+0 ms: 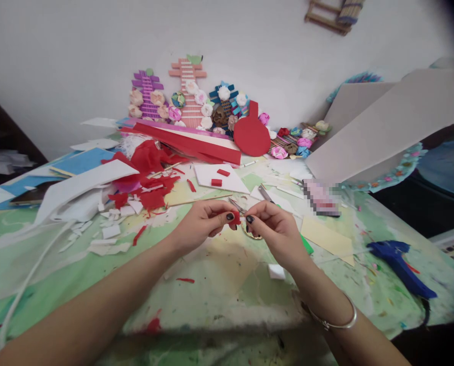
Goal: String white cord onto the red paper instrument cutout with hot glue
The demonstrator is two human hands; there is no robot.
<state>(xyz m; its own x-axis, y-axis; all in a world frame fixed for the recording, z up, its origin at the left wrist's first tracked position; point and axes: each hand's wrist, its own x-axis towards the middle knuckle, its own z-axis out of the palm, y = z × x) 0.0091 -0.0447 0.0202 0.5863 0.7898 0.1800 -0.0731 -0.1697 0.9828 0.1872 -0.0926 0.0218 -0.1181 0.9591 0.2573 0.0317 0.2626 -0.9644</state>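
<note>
My left hand (207,223) pinches a small red piece (234,218), paper or foam, between thumb and fingertips. Close beside it, my right hand (270,229) is closed in a pinch; whatever its fingertips hold is too small to make out. Behind and below the fingers lie what look like scissors (237,204), partly hidden by my hands. A green-handled cutter (306,245) rests under my right hand, mostly covered. Farther back, two small red blocks (216,182) sit on a white board (202,175). Near my right wrist is a small white square (276,271).
A blue glue gun (400,267) lies at the right. Red scraps (154,193) and white offcuts (110,232) litter the left, beside a white cable (36,274). A red round paddle shape (251,134) and paper-flower crafts (190,96) lean on the wall. Large grey boards (387,117) stand right.
</note>
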